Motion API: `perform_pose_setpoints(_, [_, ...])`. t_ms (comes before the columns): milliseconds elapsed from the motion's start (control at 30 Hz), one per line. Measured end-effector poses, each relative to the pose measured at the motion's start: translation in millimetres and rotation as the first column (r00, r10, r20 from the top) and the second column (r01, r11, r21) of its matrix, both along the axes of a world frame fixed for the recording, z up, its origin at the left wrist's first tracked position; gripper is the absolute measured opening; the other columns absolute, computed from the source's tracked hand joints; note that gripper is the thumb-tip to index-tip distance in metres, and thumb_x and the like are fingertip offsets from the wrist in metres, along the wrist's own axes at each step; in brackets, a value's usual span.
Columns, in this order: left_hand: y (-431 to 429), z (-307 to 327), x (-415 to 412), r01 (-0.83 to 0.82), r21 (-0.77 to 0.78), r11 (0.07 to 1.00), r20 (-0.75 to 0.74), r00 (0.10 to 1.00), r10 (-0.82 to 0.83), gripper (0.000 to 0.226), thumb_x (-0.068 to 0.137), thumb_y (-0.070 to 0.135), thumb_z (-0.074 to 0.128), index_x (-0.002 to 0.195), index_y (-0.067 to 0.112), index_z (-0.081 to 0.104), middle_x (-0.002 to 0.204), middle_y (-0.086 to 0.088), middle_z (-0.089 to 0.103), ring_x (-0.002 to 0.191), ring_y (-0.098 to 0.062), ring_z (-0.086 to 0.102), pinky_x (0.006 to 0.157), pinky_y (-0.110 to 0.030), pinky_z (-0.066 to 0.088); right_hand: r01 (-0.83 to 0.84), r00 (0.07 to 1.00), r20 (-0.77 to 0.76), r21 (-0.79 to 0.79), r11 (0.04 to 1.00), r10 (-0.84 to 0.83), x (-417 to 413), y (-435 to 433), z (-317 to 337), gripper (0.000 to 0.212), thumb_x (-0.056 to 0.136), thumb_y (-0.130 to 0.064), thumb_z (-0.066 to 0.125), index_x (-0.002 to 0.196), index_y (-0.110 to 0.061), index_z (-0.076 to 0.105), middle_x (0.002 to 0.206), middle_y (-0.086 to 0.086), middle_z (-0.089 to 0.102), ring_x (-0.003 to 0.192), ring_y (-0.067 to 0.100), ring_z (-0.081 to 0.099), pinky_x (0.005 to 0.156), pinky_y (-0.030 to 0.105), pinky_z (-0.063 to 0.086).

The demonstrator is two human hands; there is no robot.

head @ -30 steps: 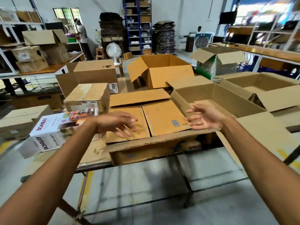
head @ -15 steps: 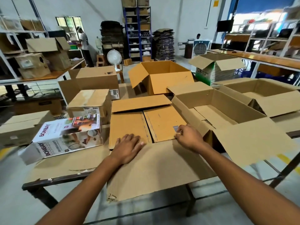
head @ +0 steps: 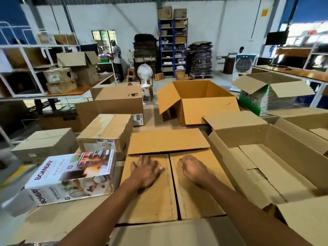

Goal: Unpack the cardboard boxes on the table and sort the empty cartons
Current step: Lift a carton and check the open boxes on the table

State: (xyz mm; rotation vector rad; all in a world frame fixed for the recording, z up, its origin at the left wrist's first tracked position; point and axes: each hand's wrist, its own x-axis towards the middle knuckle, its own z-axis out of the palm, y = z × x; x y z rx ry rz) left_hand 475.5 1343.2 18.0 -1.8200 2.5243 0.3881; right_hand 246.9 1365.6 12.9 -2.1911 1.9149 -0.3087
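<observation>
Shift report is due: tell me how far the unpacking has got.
Done: the orange carton and long carton stand open, nothing visible inside. In hand: left hand flat, right hand curled, on the front carton's shut inner flaps. Left: closed box, BOMBAY box.

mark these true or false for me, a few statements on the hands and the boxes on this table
1. The left hand lies flat on the left flap of the front carton. True.
2. The right hand grips the Bombay box. False: it rests with curled fingers on the front carton's right flap, and the Bombay box lies off to the left, untouched.
3. The far carton has its flaps open. True.
4. The green and white box is shut. False: its top flaps stand open.
</observation>
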Motion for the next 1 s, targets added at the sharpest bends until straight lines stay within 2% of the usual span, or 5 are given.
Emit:
perform_pose_setpoints(133, [-44,3,-11,-0.095,-0.216,0.972,0.047,0.993,0.107,0.063,0.098,0.062,0.033,0.152,0.030,0.030,0.160,-0.012,0.022,0.149,-0.038,0.013,0.119,-0.064,0.009,0.064,0.998,0.009,-0.068,0.996,-0.064,-8,-50,-1,0.062,0.101,-0.032,0.042,0.157,-0.021,0.021,0.161,0.013,0.024,0.149,0.031,0.021,0.118,0.043,0.027])
perform_pose_setpoints(333, [-126,26,-7,-0.204,-0.518,0.831,-0.127,0.979,0.161,0.047,0.095,0.042,0.053,0.137,0.021,0.050,0.152,-0.017,0.033,0.146,-0.040,0.019,0.117,-0.064,0.017,0.144,0.986,-0.029,-0.335,0.931,-0.163,-46,-139,24,0.066,0.095,-0.034,0.052,0.154,-0.021,0.026,0.151,0.010,0.037,0.135,0.029,0.037,0.109,0.044,0.038])
perform_pose_setpoints(567, [-211,8,7,-0.221,-0.302,0.928,-0.082,0.975,0.205,0.047,0.096,0.051,0.043,0.138,0.028,0.045,0.155,-0.003,0.029,0.145,-0.033,0.020,0.114,-0.066,0.022,0.120,0.990,-0.057,-0.106,0.987,-0.126,-87,-216,-3,0.058,0.102,-0.042,0.042,0.154,-0.023,0.027,0.167,0.002,0.005,0.147,0.037,0.019,0.116,0.054,0.027])
perform_pose_setpoints(800, [-229,-18,12,-0.220,-0.205,0.954,-0.041,0.975,0.216,0.057,0.095,0.068,0.031,0.137,0.032,0.043,0.148,0.000,0.041,0.135,-0.029,0.033,0.100,-0.058,0.039,0.128,0.989,-0.068,-0.077,0.989,-0.133,-92,-226,-22,0.055,0.103,-0.050,0.034,0.150,-0.023,0.035,0.153,0.002,0.037,0.138,0.033,0.031,0.107,0.045,0.035])
perform_pose_setpoints(1000, [-221,-15,13,-0.213,-0.169,0.962,0.043,0.974,0.224,0.074,0.092,0.075,0.026,0.149,0.028,0.033,0.156,-0.006,0.033,0.142,-0.033,0.028,0.109,-0.061,0.030,0.118,0.989,-0.081,-0.047,0.992,-0.121,-89,-218,-21,0.064,0.101,-0.056,0.034,0.154,-0.021,0.029,0.159,0.005,0.031,0.146,0.033,0.024,0.115,0.050,0.027])
